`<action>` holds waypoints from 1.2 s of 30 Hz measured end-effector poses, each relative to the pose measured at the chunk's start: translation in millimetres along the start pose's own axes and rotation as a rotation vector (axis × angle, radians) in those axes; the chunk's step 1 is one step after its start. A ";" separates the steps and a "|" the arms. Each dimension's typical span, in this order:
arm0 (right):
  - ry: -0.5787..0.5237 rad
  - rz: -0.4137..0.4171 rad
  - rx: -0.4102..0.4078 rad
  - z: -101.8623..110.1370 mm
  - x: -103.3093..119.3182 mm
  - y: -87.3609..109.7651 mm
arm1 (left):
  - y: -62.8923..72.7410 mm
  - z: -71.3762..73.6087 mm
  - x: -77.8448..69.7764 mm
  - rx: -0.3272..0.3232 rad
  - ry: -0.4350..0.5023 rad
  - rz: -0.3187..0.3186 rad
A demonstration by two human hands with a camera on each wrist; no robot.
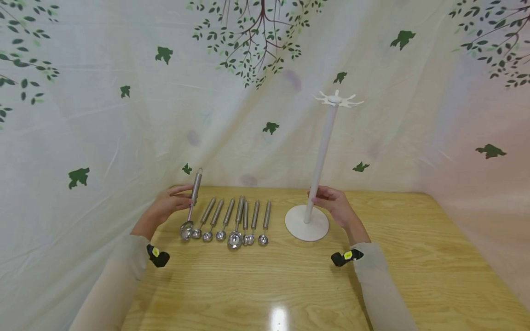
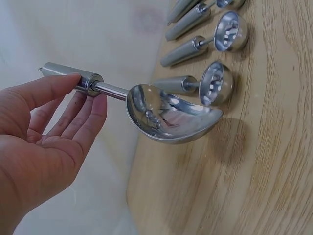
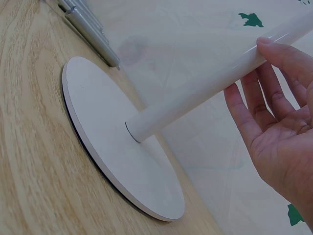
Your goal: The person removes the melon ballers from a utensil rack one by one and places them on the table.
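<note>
My left hand (image 1: pixel 167 205) pinches a steel ladle (image 2: pixel 171 117) between thumb and fingertips, low on its thick tubular handle. The ladle leans with its handle up and its deep, oval bowl downward, at the left end of a row of steel utensils. On the right, a white utensil stand (image 1: pixel 320 161) rises from a round base (image 1: pixel 307 230) that lies on the table. My right hand (image 3: pixel 279 105) holds the stand's pole a little above the base, thumb on one side and fingers on the other. Around the top of the pole spreads a ring of white hooks (image 1: pixel 337 99).
Several small round-bowled steel scoops (image 1: pixel 208 236) lie side by side on the wooden table (image 1: pixel 232 289), handles pointing away. A larger ladle (image 1: pixel 234 240) lies among them. Behind the table's back edge hangs a pale curtain (image 1: pixel 223 138) printed with leaves and branches.
</note>
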State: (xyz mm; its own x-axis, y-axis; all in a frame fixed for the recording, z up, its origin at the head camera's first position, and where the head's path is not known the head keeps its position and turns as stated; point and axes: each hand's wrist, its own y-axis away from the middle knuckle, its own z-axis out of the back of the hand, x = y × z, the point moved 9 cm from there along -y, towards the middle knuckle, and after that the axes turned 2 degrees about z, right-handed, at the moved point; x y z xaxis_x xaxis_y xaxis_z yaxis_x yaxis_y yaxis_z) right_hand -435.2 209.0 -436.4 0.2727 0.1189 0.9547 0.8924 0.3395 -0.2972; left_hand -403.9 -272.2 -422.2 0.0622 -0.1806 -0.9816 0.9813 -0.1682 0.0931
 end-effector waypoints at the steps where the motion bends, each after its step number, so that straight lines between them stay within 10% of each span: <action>1: 0.000 0.002 0.001 -0.1 0.0 -0.2 | 0.1 2.2 1.8 -0.007 0.002 0.009; 30: -0.005 0.000 0.007 0.5 -0.4 1.5 | -7.0 17.2 38.3 -0.186 0.081 0.020; 36: -0.006 -0.009 -0.005 1.8 -2.0 0.7 | -6.0 16.7 39.7 -0.266 -0.070 -0.013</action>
State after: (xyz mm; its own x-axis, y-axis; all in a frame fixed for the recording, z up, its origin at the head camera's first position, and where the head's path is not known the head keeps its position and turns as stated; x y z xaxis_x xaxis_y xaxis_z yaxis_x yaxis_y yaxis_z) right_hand -435.7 210.8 -438.5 0.2628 0.1212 0.9572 0.8967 0.3356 -0.2887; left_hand -410.4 -294.6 -458.9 0.0456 -0.2483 -0.9676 0.9958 0.0878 0.0244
